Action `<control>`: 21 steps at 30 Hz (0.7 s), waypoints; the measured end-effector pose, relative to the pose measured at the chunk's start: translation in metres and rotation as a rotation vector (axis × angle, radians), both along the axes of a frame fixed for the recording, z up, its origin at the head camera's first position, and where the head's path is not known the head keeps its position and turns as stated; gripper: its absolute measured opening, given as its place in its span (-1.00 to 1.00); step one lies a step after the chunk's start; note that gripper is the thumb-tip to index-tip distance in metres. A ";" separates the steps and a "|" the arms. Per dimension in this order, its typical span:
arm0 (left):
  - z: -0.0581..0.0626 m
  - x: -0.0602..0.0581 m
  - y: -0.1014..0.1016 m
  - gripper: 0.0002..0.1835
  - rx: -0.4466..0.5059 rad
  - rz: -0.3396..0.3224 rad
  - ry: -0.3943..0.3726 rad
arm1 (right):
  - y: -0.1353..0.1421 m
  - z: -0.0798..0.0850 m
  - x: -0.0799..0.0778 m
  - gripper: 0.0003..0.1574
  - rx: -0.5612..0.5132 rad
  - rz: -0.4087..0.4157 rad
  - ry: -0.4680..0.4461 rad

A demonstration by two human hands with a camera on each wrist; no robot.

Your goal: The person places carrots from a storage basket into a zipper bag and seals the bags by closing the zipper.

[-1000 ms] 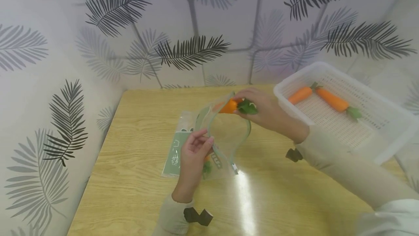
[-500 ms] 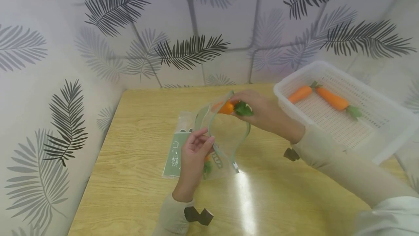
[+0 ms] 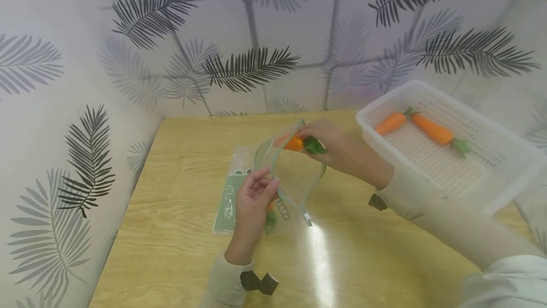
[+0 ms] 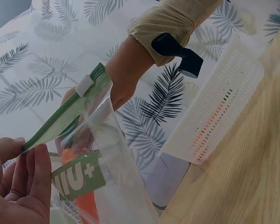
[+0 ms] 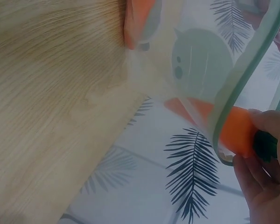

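In the head view my left hand (image 3: 252, 203) pinches the green zip rim of a clear zip bag (image 3: 283, 209) between thumb and fingers, and the bag's mouth gapes toward the right. My right hand (image 3: 342, 150) grips a carrot (image 3: 293, 143) near its leafy green top. The carrot's tapered end lies inside the bag mouth, seen through the plastic in the right wrist view; its leaves remain outside. Another carrot (image 5: 136, 23) shows lower in the bag, partly hidden behind my left hand in the head view. A white slider (image 4: 84, 86) sits on the zip rim.
A white perforated plastic basket (image 3: 508, 156) stands at the right, holding two carrots (image 3: 433, 129). Under the bag, left of centre, lies a flat clear packet (image 3: 226, 206) with a green printed panel. The wooden table (image 3: 171, 251) meets a leaf-patterned wall covering behind.
My right hand has moved slightly left, carrying the carrot a little farther into the bag. My left hand keeps its pinch on the rim and has barely moved.
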State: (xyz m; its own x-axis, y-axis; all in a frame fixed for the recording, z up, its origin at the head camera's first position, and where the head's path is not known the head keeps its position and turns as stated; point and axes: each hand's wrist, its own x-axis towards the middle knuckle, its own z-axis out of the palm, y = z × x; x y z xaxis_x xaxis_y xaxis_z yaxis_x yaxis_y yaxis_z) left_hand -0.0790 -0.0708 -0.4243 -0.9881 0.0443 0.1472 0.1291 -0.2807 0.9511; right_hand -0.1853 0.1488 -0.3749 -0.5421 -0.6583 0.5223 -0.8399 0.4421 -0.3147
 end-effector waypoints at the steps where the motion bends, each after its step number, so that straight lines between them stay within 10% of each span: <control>1: 0.000 0.000 0.000 -0.62 -0.002 0.001 0.002 | 0.000 0.000 0.000 -0.47 0.002 -0.001 0.003; 21: 0.001 0.000 0.000 -0.59 0.013 0.027 -0.026 | 0.012 -0.001 -0.004 -0.71 -0.088 -0.056 0.130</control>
